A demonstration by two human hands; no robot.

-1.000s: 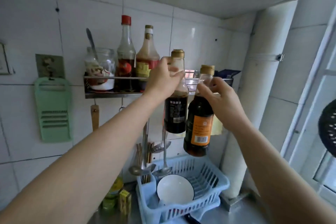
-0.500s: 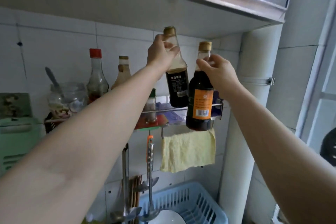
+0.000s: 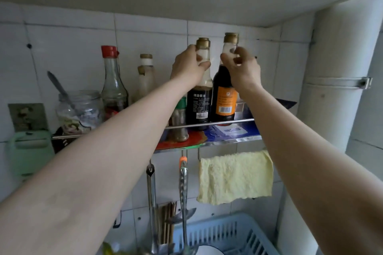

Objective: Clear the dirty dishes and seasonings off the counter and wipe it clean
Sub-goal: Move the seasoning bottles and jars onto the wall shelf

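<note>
Two dark sauce bottles with gold caps stand upright side by side on the metal wall shelf (image 3: 219, 124), behind its front rail. My left hand (image 3: 189, 66) grips the neck of the black-label bottle (image 3: 199, 103). My right hand (image 3: 242, 67) is wrapped around the neck of the orange-label bottle (image 3: 224, 99), just to the right of the first. A yellow cloth (image 3: 234, 178) hangs from a bar under the shelf.
Further left on the shelf are a small pepper shaker (image 3: 179, 122), a tan bottle (image 3: 146, 76), a red-capped bottle (image 3: 113, 87) and a glass jar with a spoon (image 3: 80, 107). Ladles (image 3: 183, 188) hang below. A blue dish rack (image 3: 223, 234) sits underneath, a green grater (image 3: 29, 151) at left.
Both hands lifted the two bottles from below shelf height up over the rail and lowered them onto the shelf. The camera tilted upward.
</note>
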